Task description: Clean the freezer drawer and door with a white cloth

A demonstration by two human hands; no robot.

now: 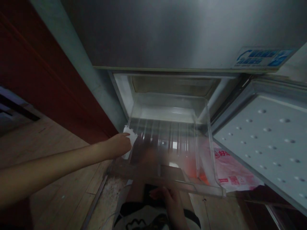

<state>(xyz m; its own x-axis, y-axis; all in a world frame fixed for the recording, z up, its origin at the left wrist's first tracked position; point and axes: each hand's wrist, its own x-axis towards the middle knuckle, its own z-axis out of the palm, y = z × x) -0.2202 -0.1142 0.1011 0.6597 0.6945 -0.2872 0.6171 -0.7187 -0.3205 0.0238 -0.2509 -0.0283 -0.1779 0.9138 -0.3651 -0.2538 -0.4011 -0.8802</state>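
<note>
My left hand [121, 145] is closed on a crumpled white tissue [131, 137] and presses it against the left side wall of a clear plastic drawer [177, 127]. The drawer is pulled far out of a refrigerator's lower compartment [168, 84], and I see nothing lying in it. Its ribbed bottom is see-through. My right hand [169, 199] hangs over my lap, just below the drawer's front edge. Its fingers are loosely bent and apart, with nothing visible in them.
The compartment's white door [271, 137] stands swung open on the right. Under the drawer's right side lies a pink-and-white plastic bag [232, 169]. A closed grey upper door [168, 35] hangs above. On the left is a reddish-brown door frame [59, 80], with wood-look floor [72, 182] below.
</note>
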